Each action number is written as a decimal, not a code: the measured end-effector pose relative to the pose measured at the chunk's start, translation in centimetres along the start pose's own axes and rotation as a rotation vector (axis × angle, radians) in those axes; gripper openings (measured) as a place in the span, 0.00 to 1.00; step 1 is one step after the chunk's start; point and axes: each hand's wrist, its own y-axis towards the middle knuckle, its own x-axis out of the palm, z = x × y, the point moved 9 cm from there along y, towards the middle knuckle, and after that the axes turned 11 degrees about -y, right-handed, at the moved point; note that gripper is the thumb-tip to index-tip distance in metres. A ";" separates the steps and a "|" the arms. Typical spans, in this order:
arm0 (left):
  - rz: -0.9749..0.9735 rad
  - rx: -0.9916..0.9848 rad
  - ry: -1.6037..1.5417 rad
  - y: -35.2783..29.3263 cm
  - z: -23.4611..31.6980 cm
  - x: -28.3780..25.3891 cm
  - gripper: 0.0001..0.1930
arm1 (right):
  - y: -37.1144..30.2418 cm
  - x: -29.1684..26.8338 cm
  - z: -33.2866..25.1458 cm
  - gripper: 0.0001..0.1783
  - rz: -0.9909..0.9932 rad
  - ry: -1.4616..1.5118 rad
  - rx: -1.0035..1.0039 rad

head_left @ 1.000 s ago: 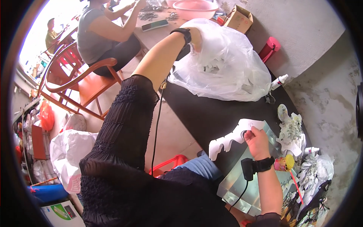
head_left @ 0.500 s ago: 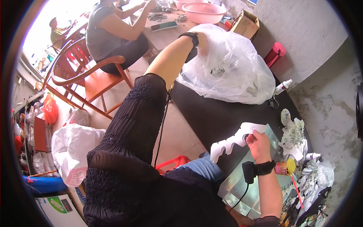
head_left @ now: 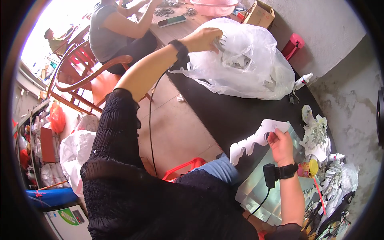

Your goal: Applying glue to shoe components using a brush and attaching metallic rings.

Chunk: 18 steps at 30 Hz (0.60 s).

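My right hand pinches the right end of a white curved strip with scalloped cut-outs along its lower edge. The strip is held over the black tabletop, beside a shiny clear-greenish sheet or tray. At the mouth of a large translucent plastic bag, my left hand is closed on a small grey-white piece, whose shape is partly hidden by the fingers. More grey-white cut pieces show inside the bag.
At the right lie a pile of white cut scraps, a yellow-lidded jar and a white nozzle bottle. A red cylinder stands by the wall. Another person sits at a wooden table near a phone and pink basin.
My left hand has come out of the bag toward the left, now with a small piece in its fingers. The right hand still holds the white strip.
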 end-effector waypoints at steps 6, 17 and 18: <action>0.110 0.523 0.121 -1.8 13.8 -2.1 0.18 | -1.8 1.2 -2.1 0.10 -0.074 -0.080 -0.213; -0.012 -0.468 -0.837 1.2 19.8 3.3 0.31 | -17.7 -3.6 -12.1 0.13 -0.030 -0.085 -0.729; -0.037 -0.477 -0.915 0.9 19.1 6.8 0.32 | -18.7 -5.4 -12.1 0.14 0.084 -0.074 -0.687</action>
